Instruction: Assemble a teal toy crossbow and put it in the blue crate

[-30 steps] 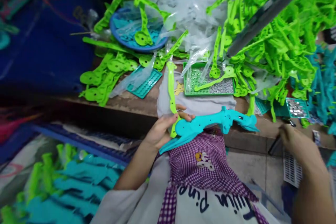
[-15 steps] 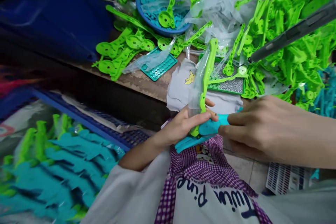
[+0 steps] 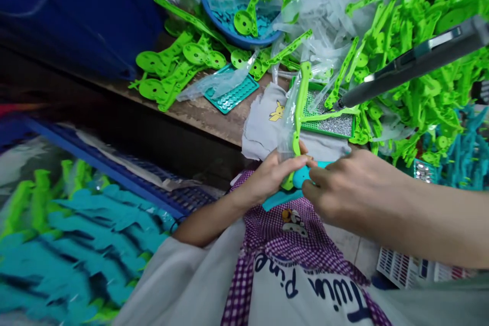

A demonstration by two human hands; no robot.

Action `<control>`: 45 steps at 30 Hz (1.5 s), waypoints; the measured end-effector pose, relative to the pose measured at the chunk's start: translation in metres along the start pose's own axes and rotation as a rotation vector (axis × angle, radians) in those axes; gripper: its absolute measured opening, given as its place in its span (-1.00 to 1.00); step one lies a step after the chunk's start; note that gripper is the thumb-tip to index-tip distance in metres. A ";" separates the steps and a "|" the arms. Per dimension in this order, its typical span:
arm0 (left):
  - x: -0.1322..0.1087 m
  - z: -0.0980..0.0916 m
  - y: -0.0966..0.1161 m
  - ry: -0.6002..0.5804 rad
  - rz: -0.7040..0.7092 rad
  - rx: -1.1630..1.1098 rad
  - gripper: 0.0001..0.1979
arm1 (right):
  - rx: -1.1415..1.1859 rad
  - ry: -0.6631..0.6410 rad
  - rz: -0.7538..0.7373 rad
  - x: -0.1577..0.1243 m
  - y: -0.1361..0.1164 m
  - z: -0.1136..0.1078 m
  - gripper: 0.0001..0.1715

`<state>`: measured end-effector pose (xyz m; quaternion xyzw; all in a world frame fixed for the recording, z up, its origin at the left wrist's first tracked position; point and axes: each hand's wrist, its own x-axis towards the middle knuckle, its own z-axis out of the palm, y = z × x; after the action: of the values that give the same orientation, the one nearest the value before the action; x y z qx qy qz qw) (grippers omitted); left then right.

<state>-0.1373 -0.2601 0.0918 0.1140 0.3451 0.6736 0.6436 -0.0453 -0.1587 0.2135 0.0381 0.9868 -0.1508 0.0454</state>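
Note:
My left hand [image 3: 269,175] is closed round the lower end of a bright green plastic handle-like part [image 3: 303,94], which stands upright with a side arm reaching right. Clear plastic [image 3: 287,122] hangs along its left side. Against the green part's base sits a teal plastic piece [image 3: 301,177], pinched by the fingers of my right hand [image 3: 347,183]. Both hands nearly meet in front of the apron. Part of the teal piece is hidden behind my right fingers. Whether the two plastic parts are joined cannot be seen.
A dark pen-shaped tool [image 3: 405,69] slants in from the right, its tip near a green tray [image 3: 353,130] of tiny metal pieces. Green parts [image 3: 431,71] pile up behind. A blue bowl [image 3: 239,41] holds teal pieces. Lower left, a blue crate [image 3: 114,163] stands beside teal parts.
My right hand has moved left, closer to my left hand, with the teal piece pushed in by the green part. The dark tool appears lower and further left.

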 end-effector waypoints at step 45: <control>0.057 0.050 -0.123 -0.008 -0.544 0.154 -0.58 | 0.507 0.802 1.329 -0.174 0.210 0.161 -0.41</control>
<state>-0.0192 -0.1984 0.0369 0.0684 0.4105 0.4472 0.7917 0.1590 -0.0175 0.0167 0.6757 0.6352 -0.2860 -0.2411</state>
